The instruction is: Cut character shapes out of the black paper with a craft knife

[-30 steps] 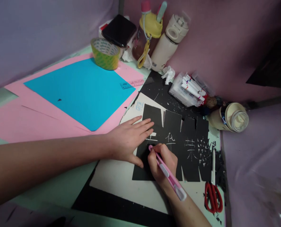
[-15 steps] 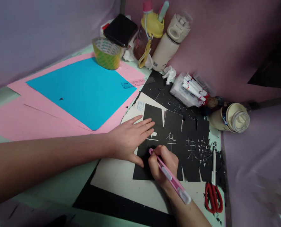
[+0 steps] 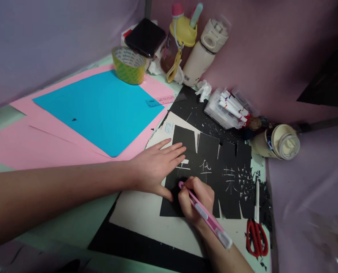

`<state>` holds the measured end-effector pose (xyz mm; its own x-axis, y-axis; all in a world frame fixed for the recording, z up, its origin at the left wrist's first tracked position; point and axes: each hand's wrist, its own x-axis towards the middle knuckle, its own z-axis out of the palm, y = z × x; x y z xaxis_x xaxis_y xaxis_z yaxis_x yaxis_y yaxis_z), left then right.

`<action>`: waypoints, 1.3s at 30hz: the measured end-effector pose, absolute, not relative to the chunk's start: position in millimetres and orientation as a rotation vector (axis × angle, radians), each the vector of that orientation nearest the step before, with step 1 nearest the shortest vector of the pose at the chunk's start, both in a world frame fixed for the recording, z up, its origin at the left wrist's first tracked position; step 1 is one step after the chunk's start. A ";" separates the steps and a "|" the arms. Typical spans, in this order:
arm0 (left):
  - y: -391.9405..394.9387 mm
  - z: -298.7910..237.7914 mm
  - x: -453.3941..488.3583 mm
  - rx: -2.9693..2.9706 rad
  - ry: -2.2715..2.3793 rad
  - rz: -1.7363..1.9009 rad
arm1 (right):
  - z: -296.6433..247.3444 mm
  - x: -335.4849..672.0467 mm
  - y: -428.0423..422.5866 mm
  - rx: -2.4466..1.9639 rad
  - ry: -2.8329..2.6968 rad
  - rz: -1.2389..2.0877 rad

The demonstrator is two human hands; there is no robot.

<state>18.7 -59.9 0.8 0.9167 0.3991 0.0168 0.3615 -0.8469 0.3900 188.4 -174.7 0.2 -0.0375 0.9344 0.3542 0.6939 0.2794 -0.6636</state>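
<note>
My left hand lies flat with fingers spread, pressing on the left part of a black paper sheet. Slits cut the sheet's top and bottom edges, and Chinese characters in thin white lines and cut-outs run across its middle. My right hand is closed around a pink utility knife, its head down at the black paper just below the leftmost character. The blade itself is too small to make out. Under the sheet is a cream-white board.
Red-handled scissors lie at the right among black paper scraps. Blue paper rests on pink sheets at the left, with a tape roll and a ruler. Bottles, a marker box and a cup stand behind.
My right hand and the knife have shifted very slightly toward me. My left hand stays in place on the paper.
</note>
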 end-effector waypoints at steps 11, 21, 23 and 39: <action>-61.2 -0.9 18.9 2.707 0.553 0.172 | -3.9 188.1 -171.2 -1.590 -1.590 0.380; -61.2 1.4 18.8 2.724 0.563 0.138 | -5.6 188.9 -170.2 -1.580 -1.667 0.316; -61.2 1.5 18.8 2.727 0.562 0.137 | -5.8 188.6 -169.5 -1.567 -1.701 0.301; -61.4 2.3 19.4 2.747 0.559 0.141 | -4.9 186.9 -167.9 -1.504 -1.812 0.272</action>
<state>19.4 -61.4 2.3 0.9179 0.3956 0.0300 0.3626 -0.8673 0.3409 186.9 -167.9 -4.9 -0.0255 0.9127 0.4078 0.7529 0.2859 -0.5927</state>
